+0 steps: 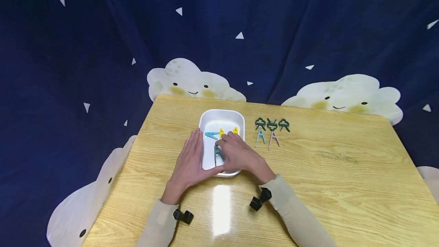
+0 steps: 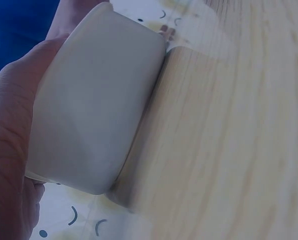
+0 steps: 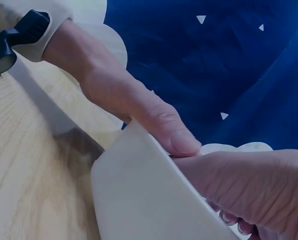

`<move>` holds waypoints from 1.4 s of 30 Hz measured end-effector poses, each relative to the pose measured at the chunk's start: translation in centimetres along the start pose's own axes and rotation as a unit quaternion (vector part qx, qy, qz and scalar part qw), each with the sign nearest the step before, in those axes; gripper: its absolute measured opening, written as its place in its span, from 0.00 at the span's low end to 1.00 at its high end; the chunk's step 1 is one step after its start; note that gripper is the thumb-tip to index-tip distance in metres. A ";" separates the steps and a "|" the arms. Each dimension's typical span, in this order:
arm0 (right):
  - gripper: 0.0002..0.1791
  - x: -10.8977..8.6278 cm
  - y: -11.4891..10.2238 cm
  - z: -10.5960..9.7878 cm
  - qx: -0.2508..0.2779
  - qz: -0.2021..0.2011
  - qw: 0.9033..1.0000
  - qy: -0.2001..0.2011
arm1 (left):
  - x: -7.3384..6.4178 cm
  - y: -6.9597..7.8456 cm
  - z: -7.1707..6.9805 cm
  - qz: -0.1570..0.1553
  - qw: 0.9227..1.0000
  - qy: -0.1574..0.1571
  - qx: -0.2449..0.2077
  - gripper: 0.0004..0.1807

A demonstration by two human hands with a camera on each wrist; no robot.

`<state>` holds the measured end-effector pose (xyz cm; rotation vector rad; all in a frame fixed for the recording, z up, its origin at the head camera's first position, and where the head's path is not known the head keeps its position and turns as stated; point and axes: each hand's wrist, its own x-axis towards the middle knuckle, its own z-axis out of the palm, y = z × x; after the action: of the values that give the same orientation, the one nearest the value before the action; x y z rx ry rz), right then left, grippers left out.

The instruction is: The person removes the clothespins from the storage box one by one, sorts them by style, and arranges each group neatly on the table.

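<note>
A white plastic tray (image 1: pixel 222 114) stands on the table with several spring clips inside. My left hand (image 1: pixel 189 160) holds its near left corner, fingers along the left wall and thumb along the near rim. My right hand (image 1: pixel 240 154) reaches over the right rim, fingers bent down into the tray. A dark green clip (image 1: pixel 218 154) lies by its fingertips; whether they pinch it is hidden. Beyond are a light blue clip (image 1: pixel 211 135) and two yellow clips (image 1: pixel 235 130), partly covered. In the left wrist view the tray's outer wall (image 2: pixel 94 100) fills the middle.
Right of the tray, dark green clips (image 1: pixel 284 124) lie in a row on the wooden table (image 1: pixel 343 163). Below them are a light blue clip (image 1: pixel 260 137) and a pink clip (image 1: pixel 273 139). A dark blue curtain (image 1: pixel 212 22) with clouds hangs behind the table's far edge.
</note>
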<state>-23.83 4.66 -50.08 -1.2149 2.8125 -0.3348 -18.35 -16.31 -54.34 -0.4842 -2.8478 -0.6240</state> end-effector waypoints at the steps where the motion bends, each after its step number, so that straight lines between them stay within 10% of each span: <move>1: 0.48 -0.1 0.0 -0.1 0.002 0.002 1.000 0.002 | 0.0 0.0 0.0 0.001 1.000 0.000 -0.001 0.76; 42: 0.47 -6.6 6.4 -5.9 0.071 0.116 0.986 0.099 | 0.0 0.1 -0.1 -0.014 1.000 -0.011 -0.006 0.76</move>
<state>-24.73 14.75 -45.94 -0.8593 2.9913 -0.6595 -18.33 -16.30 -54.19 -0.4579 -2.8782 -0.6459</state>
